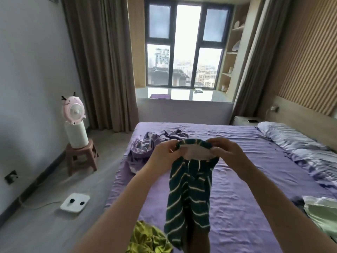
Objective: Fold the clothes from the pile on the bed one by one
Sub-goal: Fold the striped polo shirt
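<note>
In the head view, a dark green striped garment (189, 189) is held up above the bed (237, 179), hanging free with its opening stretched wide between the two hands. Its band is pinched by the left hand (164, 152) on one side and by the right hand (226, 152) on the other, the fingers of both curled over the cloth. No fold can be seen in it yet, so this piece is judged to be only at the shaking-out step. A yellow-green garment (145, 238) lies crumpled at the near edge, and a purple heap (145, 145) lies farther off; both are judged still unfolded. A pale green stack (322, 214) at the right edge looks folded, though that cannot be confirmed. No brand, label or writing can be read anywhere.
</note>
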The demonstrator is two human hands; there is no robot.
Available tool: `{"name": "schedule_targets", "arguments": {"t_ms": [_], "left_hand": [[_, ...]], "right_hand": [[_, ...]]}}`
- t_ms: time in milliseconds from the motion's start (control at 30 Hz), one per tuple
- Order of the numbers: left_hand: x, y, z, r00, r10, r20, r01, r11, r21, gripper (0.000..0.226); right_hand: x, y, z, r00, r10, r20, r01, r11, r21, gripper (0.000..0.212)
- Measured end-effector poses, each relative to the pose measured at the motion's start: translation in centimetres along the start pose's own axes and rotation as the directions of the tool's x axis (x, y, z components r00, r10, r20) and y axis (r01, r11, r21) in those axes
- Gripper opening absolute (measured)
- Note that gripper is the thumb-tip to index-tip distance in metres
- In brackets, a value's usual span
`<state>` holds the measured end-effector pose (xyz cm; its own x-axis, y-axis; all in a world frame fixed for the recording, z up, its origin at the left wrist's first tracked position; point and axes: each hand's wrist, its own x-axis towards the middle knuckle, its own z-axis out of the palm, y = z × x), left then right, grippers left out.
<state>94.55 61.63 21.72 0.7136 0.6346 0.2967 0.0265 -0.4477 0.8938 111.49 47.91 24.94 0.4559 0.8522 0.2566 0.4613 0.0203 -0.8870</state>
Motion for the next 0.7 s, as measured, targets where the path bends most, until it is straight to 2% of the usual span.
{"name": "schedule_targets", "arguments": {"t_ms": [33,100,233,333,400,533,600,700], "left_hand": [[0.3,0.8,1.1,0.999,0.030,0.010,-0.031,0.999,0.041,0.003],[0.8,2.1,3.6,0.996,0.085,0.032,-0.088,0.990,0.114,0.009],[1.4,3.2,8.8,0.993,0.119,-0.006,-0.116,0.977,0.177,0.025],[1.3,3.9,12.3,0.982,0.181,-0.044,-0.162,0.946,0.280,0.022],[1.1,4.7,14.5,0.976,0.218,-0.025,-0.196,0.916,0.349,0.017],[0.8,6.3,18.3,0.988,0.154,-0.010,-0.141,0.929,0.342,0.015],[0.6,7.1,20.1,0.995,0.102,0.019,-0.104,0.965,0.240,0.013],[0.0,8.3,22.6,0.987,0.059,0.146,-0.072,0.994,0.085,0.027]], "right_hand": [[-0.5,-0.8,-1.0,0.997,0.061,0.055,-0.065,0.995,0.070,0.012],[-1.3,-1.5,-2.8,0.952,0.255,0.168,-0.275,0.955,0.111,0.042],[-2.5,-0.4,-5.9,0.813,0.557,0.172,-0.522,0.827,-0.210,0.087],[-3.5,1.0,-8.3,0.685,0.654,0.320,-0.659,0.744,-0.109,0.098],[-4.1,1.7,-9.9,0.649,0.638,0.415,-0.704,0.710,0.010,0.087],[-4.6,2.9,-13.4,0.688,0.579,0.438,-0.682,0.722,0.116,0.025],[-4.8,3.6,-15.5,0.721,0.568,0.397,-0.663,0.732,0.158,0.016],[-5.4,5.2,-18.5,0.800,0.489,0.347,-0.520,0.854,-0.003,0.013]]}}
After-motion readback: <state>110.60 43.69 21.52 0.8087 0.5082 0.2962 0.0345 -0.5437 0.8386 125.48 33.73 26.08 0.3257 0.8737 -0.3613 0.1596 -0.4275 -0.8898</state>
